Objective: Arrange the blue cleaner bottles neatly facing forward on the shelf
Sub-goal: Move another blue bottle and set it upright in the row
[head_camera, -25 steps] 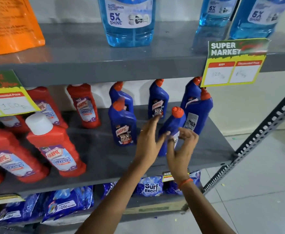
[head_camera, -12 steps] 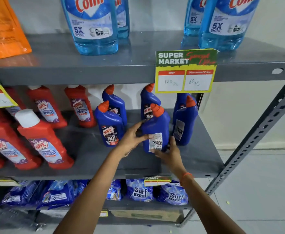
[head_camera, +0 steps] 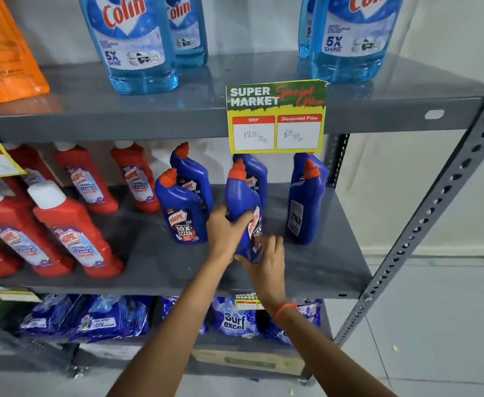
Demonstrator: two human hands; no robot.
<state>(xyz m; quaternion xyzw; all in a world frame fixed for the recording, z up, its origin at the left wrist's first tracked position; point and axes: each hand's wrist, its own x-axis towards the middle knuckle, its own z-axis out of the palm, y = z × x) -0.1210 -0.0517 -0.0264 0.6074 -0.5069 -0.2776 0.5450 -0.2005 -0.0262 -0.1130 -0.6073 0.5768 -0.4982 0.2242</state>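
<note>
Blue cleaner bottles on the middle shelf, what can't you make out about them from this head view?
- Held bottle: front label partly covered by left hand and right hand, and motion-blurred.
- Rear middle bottle: top hidden behind the price sign, body behind the held bottle.
- Front right bottle: shows its back label, print too small to read.
- Rear right bottle: mostly hidden behind it.

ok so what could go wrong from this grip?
1. The held blue bottle is tilted and close to the back bottle; turning it could knock that one.
2. Left hand sits beside the front-left bottle; it may get nudged.
3. The right bottle shows its back label, not yet fixed.
</note>
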